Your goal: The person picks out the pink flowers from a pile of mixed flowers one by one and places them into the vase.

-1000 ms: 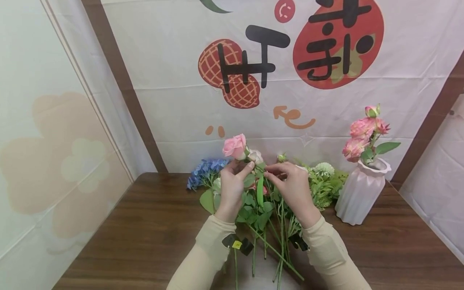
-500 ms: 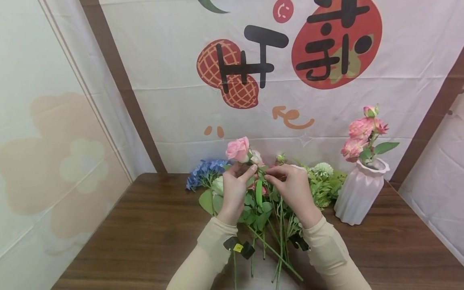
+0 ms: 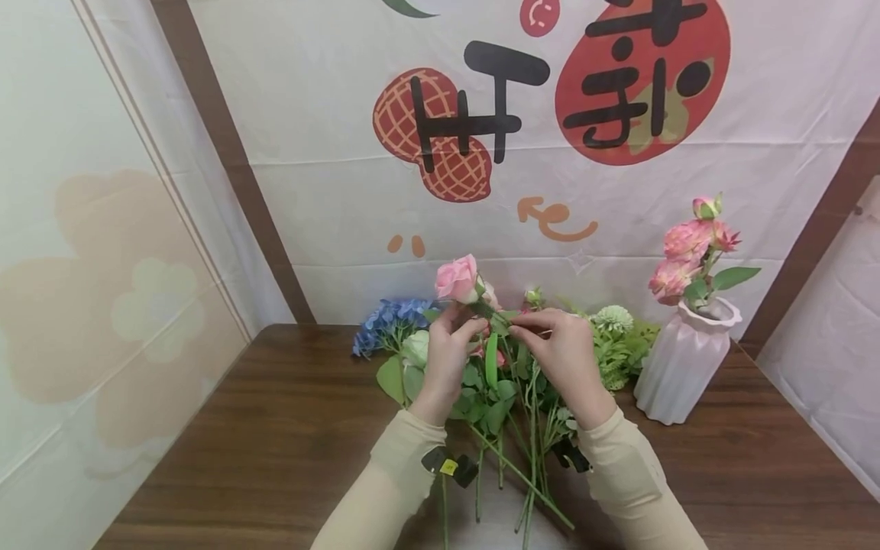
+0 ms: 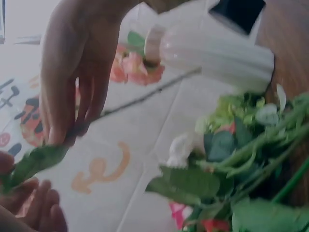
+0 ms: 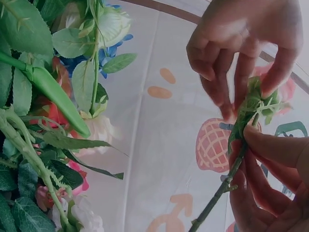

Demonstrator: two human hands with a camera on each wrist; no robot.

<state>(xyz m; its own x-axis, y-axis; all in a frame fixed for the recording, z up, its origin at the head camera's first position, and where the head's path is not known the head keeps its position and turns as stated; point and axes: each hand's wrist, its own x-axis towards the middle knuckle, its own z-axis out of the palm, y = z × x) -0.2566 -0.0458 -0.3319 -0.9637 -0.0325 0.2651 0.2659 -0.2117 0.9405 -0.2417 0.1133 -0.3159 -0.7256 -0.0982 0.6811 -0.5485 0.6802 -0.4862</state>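
A pink rose [image 3: 457, 279] on a green stem is up in front of the backdrop, above the pile of flowers. My left hand [image 3: 447, 359] pinches it just below the bloom, where green leaves or sepals [image 5: 248, 104] bunch up in the right wrist view. Thumb and fingertips of my right hand [image 3: 567, 355] pinch the same stem a little lower. From there the bare stem [image 4: 149, 94] runs off toward the vase side in the left wrist view. The two hands are close together, fingertips almost meeting.
Beneath the hands lie several artificial flowers, with blue hydrangea [image 3: 399, 321] at left and a pale green pompom flower [image 3: 614, 321] at right. A smooth bright green handle-like piece [image 5: 58, 99] lies among them. The white vase [image 3: 684, 374] at right holds pink flowers [image 3: 687, 244].
The pink rose has shifted slightly right and tipped toward the right, its stem now more visible between the hands. Both hands stay on it, with small finger movements.
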